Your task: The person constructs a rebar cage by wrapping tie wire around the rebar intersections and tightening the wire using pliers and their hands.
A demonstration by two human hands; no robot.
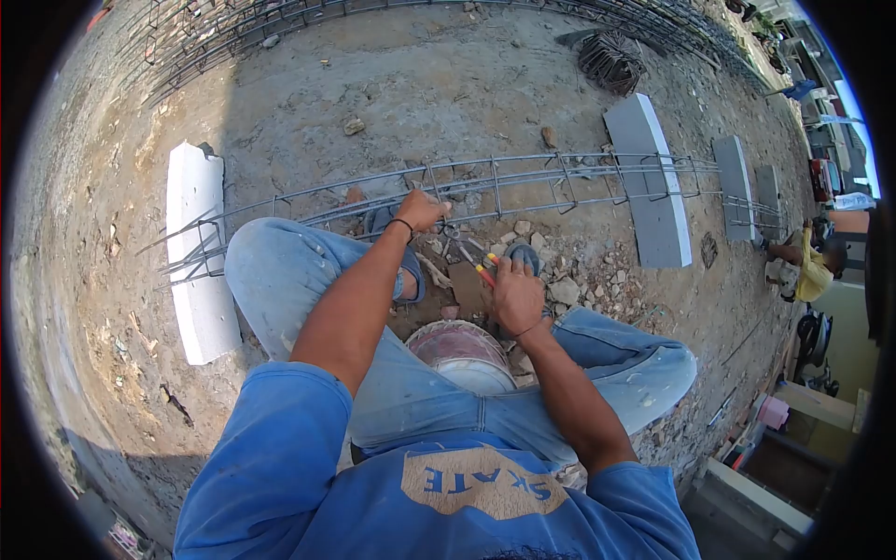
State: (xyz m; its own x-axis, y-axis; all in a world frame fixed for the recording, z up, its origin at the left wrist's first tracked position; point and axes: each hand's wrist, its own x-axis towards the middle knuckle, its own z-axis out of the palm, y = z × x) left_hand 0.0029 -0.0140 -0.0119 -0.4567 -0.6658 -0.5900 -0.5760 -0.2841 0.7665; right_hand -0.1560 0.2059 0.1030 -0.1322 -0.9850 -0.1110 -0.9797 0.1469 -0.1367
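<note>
My left hand (423,211) is closed at the near bars of the long steel rebar cage (509,177), its fingers pinched together; what they hold is too small to make out. In my right hand (518,297) are pliers (486,271) with red and yellow handles. Their jaws point up and left, close to the near bar and just right of my left hand. The cage lies across in front of my knees. White blocks (198,252) bear its left end, and grey blocks (653,187) stand under its right part.
An upturned bucket (459,347) stands between my legs. Broken stones (565,290) lie near my right foot. Behind the cage are a bundle of steel stirrups (611,62) and more long rebar (308,13). Another person in yellow (814,272) crouches at the far right.
</note>
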